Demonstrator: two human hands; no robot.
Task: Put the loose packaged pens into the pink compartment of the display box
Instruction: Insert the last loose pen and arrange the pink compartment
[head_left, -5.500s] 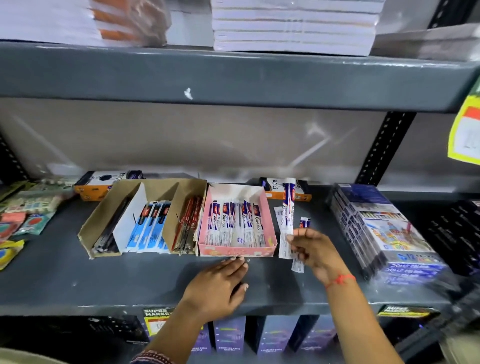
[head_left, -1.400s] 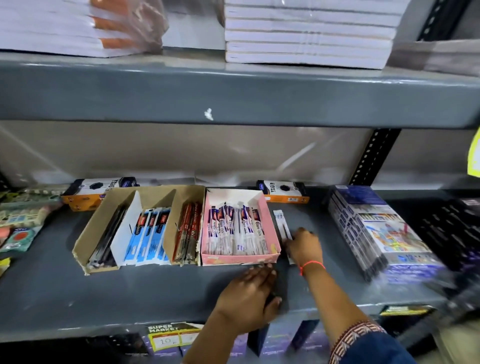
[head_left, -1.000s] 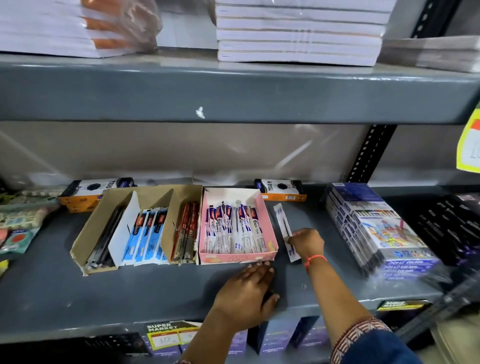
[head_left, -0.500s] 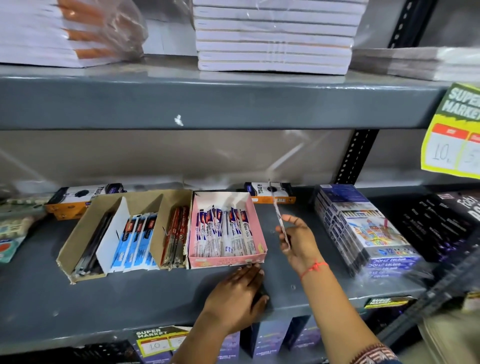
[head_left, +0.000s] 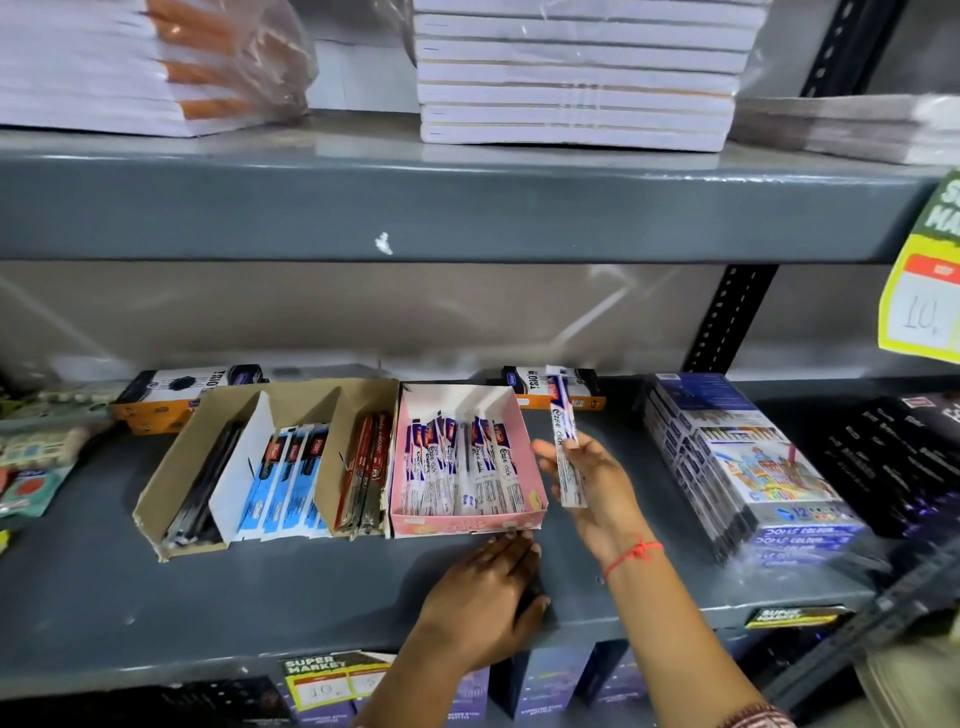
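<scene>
The pink compartment (head_left: 525, 453) sits at the right end of a cardboard display box (head_left: 171, 467) on the grey shelf and holds several white-and-blue packaged pens (head_left: 467, 470). My right hand (head_left: 597, 488) is just right of the pink wall, raised off the shelf, holding a packaged pen (head_left: 563, 441) almost upright. My left hand (head_left: 485, 605) lies flat on the shelf, its fingertips against the pink compartment's front wall.
The brown compartments hold black, blue and red pen packs (head_left: 291, 473). Stacked colour-pencil boxes (head_left: 737, 462) stand to the right, with dark boxes (head_left: 893, 457) beyond. Two flat pen boxes (head_left: 535, 382) lie at the back. The upper shelf (head_left: 467, 208) overhangs; a price tag (head_left: 924, 291) hangs at right.
My right hand picked the packaged pen off the shelf beside the pink compartment and lifted it upright. My left hand stayed against the box front.
</scene>
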